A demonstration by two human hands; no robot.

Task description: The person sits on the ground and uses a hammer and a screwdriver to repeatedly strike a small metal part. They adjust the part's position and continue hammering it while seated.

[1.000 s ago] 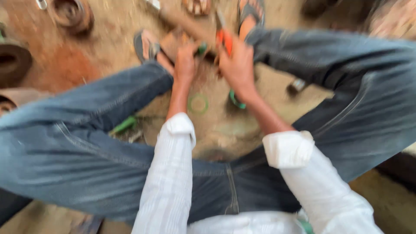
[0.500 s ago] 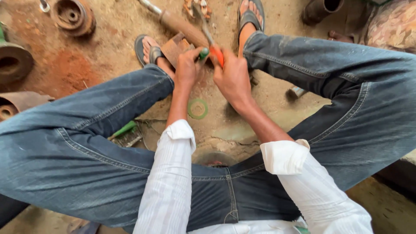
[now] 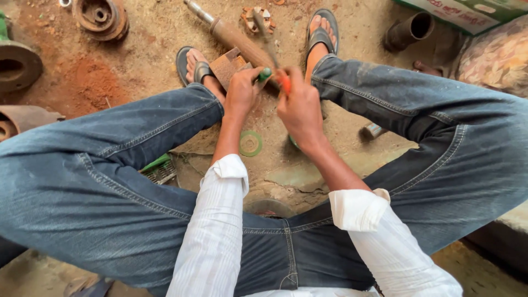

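I sit on a dirt floor with my legs in blue jeans spread apart. My left hand [image 3: 242, 91] is closed around a green-handled tool [image 3: 265, 73], next to a rusty square block [image 3: 228, 65]. My right hand [image 3: 300, 109] grips pliers with an orange handle [image 3: 284, 82]; their metal jaws [image 3: 264, 30] point away from me. Both hands meet over a long rusty shaft [image 3: 236, 39] lying between my sandalled feet. A green ring [image 3: 251, 143] lies on the ground under my wrists.
Rusty round machine parts lie at the far left [image 3: 102, 16] and left edge [image 3: 16, 65]. A small gear-like part [image 3: 257, 16] sits beyond the shaft. A dark pipe [image 3: 407, 32] lies at the upper right beside a patterned cloth [image 3: 495, 55]. A green-edged grille [image 3: 159, 169] rests under my left thigh.
The view has steadied and tilted down slightly, so hands and feet sit lower in frame. Both hands keep their grips and stay over the shaft, drawn a little closer together.
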